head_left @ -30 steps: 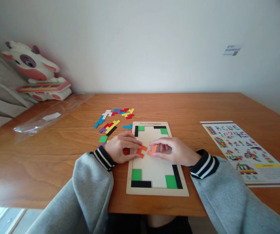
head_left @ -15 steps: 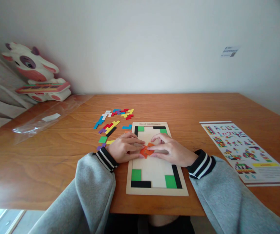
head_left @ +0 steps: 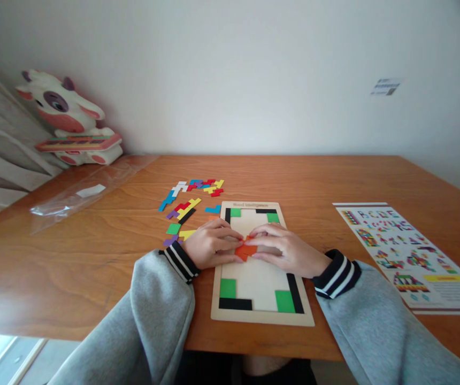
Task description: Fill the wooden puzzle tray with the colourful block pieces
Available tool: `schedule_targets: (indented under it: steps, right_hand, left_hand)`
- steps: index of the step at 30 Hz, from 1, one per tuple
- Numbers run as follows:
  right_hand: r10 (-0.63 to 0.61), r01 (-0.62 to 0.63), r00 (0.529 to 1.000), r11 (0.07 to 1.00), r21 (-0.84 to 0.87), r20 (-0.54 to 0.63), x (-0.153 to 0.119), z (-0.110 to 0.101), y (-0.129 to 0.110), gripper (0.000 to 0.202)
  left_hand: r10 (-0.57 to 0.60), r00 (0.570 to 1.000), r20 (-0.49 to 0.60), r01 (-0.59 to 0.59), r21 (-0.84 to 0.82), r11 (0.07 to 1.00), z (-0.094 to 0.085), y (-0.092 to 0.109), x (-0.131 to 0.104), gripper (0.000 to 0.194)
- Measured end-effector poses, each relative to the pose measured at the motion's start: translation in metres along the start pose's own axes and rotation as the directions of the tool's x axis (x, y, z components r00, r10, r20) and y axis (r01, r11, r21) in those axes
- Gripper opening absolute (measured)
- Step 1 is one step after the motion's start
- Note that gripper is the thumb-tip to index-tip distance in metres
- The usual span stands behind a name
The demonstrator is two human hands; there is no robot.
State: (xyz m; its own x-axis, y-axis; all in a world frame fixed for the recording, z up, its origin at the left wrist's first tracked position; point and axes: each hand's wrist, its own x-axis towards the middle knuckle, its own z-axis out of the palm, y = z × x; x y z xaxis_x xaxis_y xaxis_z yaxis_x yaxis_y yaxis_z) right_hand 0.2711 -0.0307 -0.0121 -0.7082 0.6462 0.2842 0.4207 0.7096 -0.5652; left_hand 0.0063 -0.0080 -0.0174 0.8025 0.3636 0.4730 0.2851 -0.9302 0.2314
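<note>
A wooden puzzle board [head_left: 262,321] lies in front of me, with green square pieces and black bars set at its corners. Orange puzzle pieces [head_left: 246,250] are together on the bare middle of the board. From the left, my left hand [head_left: 213,246] holds one orange piece at its edge with bent fingers. My right hand [head_left: 288,249] grips the orange piece on the right side, thumb below and fingers above. Fingertips cover parts of both pieces. One green square [head_left: 227,288] and a black bar [head_left: 235,304] fill the near left corner.
Several coloured pieces [head_left: 185,208] are scattered left of the board, some partly behind my left hand. A printed pattern sheet [head_left: 406,251] lies at the right. At the back left are a clear plastic bag [head_left: 93,190] and a toy cow with a keyboard [head_left: 73,120].
The orange pieces sit closer together, and my right fingers have come down nearer to them. The whole view has shifted slightly, so everything appears a little further right.
</note>
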Motion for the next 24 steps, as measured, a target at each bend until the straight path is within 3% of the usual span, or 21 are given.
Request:
schedule_targets:
  steps: [9,15,18,24]
  right_hand:
    - [0.024,-0.025,1.0,1.0,-0.02,-0.018,0.0,0.001,-0.001,0.027]
    - [0.076,-0.076,0.997,0.997,0.007,-0.025,-0.001,0.001,-0.001,0.044]
    - [0.092,-0.093,0.991,0.996,0.004,-0.092,-0.002,0.0,0.001,0.042]
    - [0.116,-0.136,0.971,0.988,-0.08,-0.21,-0.004,0.0,0.01,0.031]
  left_hand:
    - [-0.049,0.999,0.023,0.049,0.019,0.999,-0.004,0.011,0.005,0.026]
    - [-0.076,0.997,-0.024,0.076,0.032,0.997,-0.005,0.011,0.004,0.03]
    - [-0.187,0.973,-0.135,0.204,0.121,0.971,-0.011,0.001,-0.001,0.028]
    - [-0.419,0.866,-0.273,0.488,0.272,0.83,-0.022,-0.035,-0.025,0.033]
